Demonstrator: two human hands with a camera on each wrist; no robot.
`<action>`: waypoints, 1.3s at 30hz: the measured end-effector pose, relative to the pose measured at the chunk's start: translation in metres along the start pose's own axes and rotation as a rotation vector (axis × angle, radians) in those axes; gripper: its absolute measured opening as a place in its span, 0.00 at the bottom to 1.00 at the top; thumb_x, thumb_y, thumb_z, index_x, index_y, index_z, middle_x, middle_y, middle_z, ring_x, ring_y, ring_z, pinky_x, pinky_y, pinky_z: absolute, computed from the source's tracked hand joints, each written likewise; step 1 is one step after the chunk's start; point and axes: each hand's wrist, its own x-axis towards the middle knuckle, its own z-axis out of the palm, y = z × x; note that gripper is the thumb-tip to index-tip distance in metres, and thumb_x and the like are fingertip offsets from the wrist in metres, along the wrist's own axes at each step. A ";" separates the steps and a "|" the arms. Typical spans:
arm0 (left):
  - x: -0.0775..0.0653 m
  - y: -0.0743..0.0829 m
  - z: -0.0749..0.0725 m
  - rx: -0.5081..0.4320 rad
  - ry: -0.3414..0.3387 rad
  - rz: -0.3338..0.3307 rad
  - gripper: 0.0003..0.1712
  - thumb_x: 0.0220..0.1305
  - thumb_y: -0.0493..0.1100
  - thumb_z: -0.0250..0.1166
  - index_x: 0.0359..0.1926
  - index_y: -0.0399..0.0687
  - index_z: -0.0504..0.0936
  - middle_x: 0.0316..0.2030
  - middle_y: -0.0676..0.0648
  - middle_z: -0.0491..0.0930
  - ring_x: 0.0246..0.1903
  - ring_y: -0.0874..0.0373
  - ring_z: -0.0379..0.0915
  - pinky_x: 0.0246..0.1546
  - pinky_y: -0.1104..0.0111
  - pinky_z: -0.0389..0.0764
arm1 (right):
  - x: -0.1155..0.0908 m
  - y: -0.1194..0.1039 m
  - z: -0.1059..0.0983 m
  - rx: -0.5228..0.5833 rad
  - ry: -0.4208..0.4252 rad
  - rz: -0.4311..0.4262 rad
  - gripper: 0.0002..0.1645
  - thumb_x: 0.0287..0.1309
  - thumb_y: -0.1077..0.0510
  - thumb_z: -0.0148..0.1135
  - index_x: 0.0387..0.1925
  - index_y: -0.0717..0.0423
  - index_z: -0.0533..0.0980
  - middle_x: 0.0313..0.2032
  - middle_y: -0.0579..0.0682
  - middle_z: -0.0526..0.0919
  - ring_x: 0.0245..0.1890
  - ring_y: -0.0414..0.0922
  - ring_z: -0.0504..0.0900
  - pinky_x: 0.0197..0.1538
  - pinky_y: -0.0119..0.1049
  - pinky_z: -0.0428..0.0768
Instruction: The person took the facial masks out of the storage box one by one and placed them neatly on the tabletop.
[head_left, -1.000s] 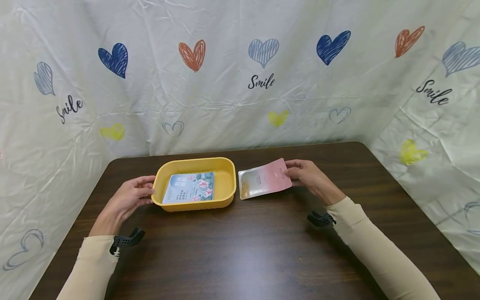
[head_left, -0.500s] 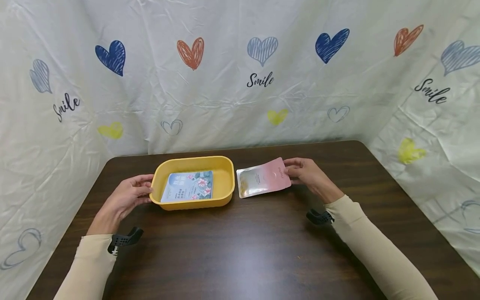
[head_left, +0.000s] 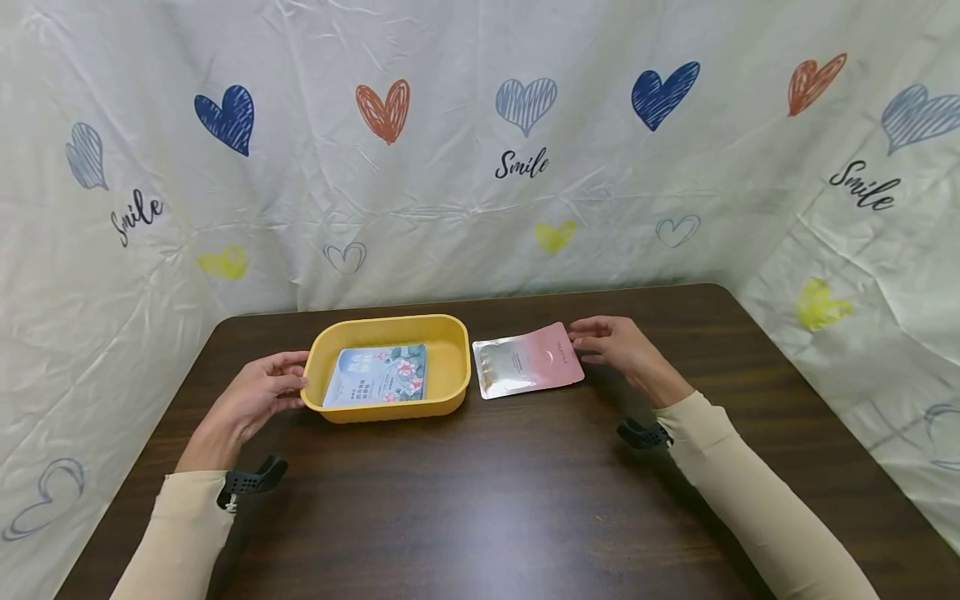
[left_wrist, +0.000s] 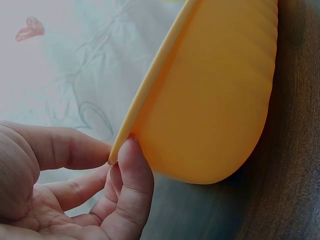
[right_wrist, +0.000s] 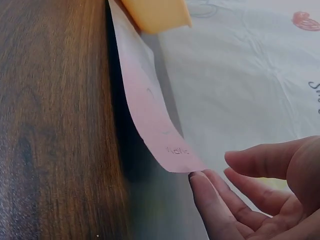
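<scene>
My left hand (head_left: 255, 396) pinches the left end of a yellow plastic tray (head_left: 447, 367); in the left wrist view, thumb and fingertips meet at its rim (left_wrist: 142, 92). Flat inside the tray lies a blue packet (head_left: 378, 375) printed with pink flowers. Just right of the tray, a pink-and-silver foil packet (head_left: 528, 361) lies on the table. My right hand (head_left: 622, 354) is at this packet's right edge, thumb and fingers parted. In the right wrist view, one fingertip is right at the corner of the pink packet (right_wrist: 150, 115), whose near end curves up.
The dark wooden table (head_left: 480, 500) ends at a white curtain (head_left: 450, 250) with printed hearts, which rises behind it and along both sides. A black strap (head_left: 255, 482) is on my left wrist, another black strap (head_left: 643, 433) on my right.
My right hand has let go of the pink packet, whose right end has dropped lower. The left hand and the tray keep their places.
</scene>
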 end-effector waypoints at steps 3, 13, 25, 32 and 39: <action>0.000 0.000 0.000 0.008 0.005 0.001 0.36 0.71 0.34 0.59 0.76 0.35 0.58 0.46 0.44 0.71 0.40 0.57 0.78 0.41 0.67 0.86 | 0.000 0.000 0.000 -0.002 -0.002 -0.010 0.27 0.72 0.66 0.55 0.68 0.73 0.65 0.66 0.70 0.72 0.64 0.63 0.75 0.63 0.53 0.77; -0.002 0.002 0.002 0.049 0.017 0.005 0.36 0.73 0.38 0.59 0.76 0.35 0.58 0.47 0.42 0.73 0.43 0.56 0.79 0.43 0.67 0.86 | 0.001 -0.007 0.004 -0.019 -0.007 -0.018 0.26 0.71 0.64 0.57 0.66 0.72 0.68 0.64 0.69 0.74 0.62 0.63 0.77 0.63 0.55 0.76; -0.001 0.001 0.002 0.043 0.024 0.009 0.35 0.72 0.37 0.59 0.75 0.34 0.59 0.47 0.41 0.73 0.41 0.55 0.79 0.42 0.67 0.86 | 0.001 -0.026 0.025 0.038 -0.059 -0.044 0.27 0.70 0.57 0.62 0.66 0.64 0.71 0.60 0.66 0.79 0.59 0.57 0.82 0.64 0.58 0.75; 0.000 0.002 0.004 0.054 0.046 0.001 0.35 0.72 0.39 0.60 0.76 0.35 0.59 0.48 0.42 0.73 0.42 0.55 0.78 0.42 0.67 0.86 | 0.002 -0.036 0.040 0.108 -0.090 -0.075 0.26 0.69 0.58 0.62 0.63 0.65 0.72 0.59 0.66 0.80 0.57 0.56 0.83 0.61 0.54 0.79; 0.002 0.001 0.004 0.042 0.055 -0.008 0.35 0.73 0.40 0.60 0.76 0.36 0.60 0.49 0.42 0.73 0.42 0.55 0.78 0.41 0.68 0.85 | 0.007 -0.044 0.057 0.147 -0.127 -0.087 0.26 0.68 0.58 0.63 0.63 0.64 0.72 0.59 0.66 0.80 0.59 0.58 0.82 0.61 0.53 0.79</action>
